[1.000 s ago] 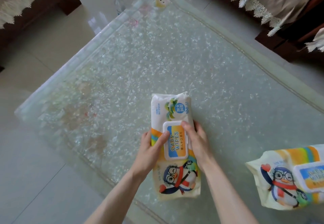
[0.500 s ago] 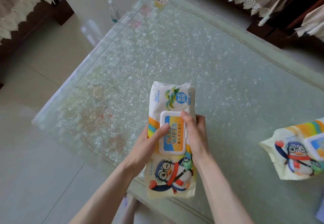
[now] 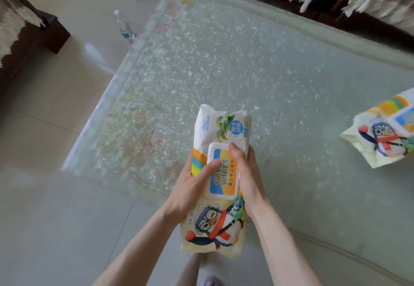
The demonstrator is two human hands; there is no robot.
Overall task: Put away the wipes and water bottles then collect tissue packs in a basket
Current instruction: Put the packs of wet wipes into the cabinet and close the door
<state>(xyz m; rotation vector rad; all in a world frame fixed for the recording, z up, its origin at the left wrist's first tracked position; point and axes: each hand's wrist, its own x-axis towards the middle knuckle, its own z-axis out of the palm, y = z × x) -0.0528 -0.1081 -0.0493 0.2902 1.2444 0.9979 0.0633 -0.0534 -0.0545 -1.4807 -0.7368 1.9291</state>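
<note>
Glass counter [image 3: 257, 66] lies below the baby wipes pack [image 3: 220, 173], gripped by left hand [image 3: 190, 187] and right hand [image 3: 246, 173], fingers clamped round it; second wipes pack [image 3: 380, 138] rests on the counter.

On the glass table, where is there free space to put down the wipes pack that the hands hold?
The whole middle and far part of the glass table is bare, from the left edge to the second wipes pack at the right. The held wipes pack, between left hand and right hand, hangs over the near left edge. Only the right side is taken.
</note>
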